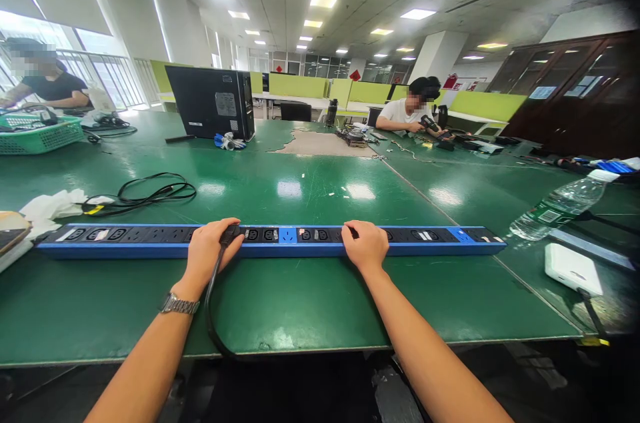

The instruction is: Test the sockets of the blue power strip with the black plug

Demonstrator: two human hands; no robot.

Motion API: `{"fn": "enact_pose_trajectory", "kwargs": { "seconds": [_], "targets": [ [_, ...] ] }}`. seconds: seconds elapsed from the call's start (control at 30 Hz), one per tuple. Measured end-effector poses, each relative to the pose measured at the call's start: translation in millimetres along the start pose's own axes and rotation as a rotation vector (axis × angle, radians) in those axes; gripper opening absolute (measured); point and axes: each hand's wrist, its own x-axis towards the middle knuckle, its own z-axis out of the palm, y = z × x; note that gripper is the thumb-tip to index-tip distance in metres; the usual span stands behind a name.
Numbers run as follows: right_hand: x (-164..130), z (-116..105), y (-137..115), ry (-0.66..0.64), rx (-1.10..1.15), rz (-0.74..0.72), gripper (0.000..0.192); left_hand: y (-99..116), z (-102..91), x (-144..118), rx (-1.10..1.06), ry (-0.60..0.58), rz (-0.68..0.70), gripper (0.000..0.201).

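Observation:
A long blue power strip [285, 241] with several black sockets lies crosswise on the green table [280, 303], close to the near edge. My left hand [209, 251], with a metal watch on the wrist, grips a black plug [230, 234] seated in the strip; its black cable [210, 316] drops over the table's front edge. My right hand [365, 246] rests on the strip right of its middle, fingers curled over the top and pressing it down.
A coiled black cable [150, 195] and white cloth [53, 205] lie at left. A water bottle [560, 206] and white box [573, 268] sit at right. A black computer case [210, 103] stands farther back. Two other people sit at far tables.

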Motion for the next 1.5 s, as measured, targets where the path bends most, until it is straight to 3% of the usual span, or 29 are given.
{"fn": "enact_pose_trajectory", "kwargs": {
  "seconds": [0.37,0.7,0.93,1.17,1.5],
  "targets": [
    [0.0,0.3,0.1,-0.004,0.014,0.012,0.025,2.3,-4.3,0.8,-0.024,-0.021,-0.011,0.040],
    [-0.4,1.0,1.0,-0.003,0.010,0.001,0.024,11.0,-9.9,2.6,-0.106,-0.006,-0.113,0.040],
    [-0.1,0.5,-0.2,0.005,0.007,0.002,0.024,13.0,-4.5,0.0,-0.330,0.161,-0.187,0.037],
    [0.5,0.9,-0.2,-0.005,-0.003,0.007,0.023,24.4,2.8,1.3,-0.381,0.025,-0.081,0.040],
    [0.9,0.9,1.4,0.004,-0.008,-0.025,0.023,75.0,35.9,13.6,-0.279,-0.108,0.045,0.032]
  ]
}}
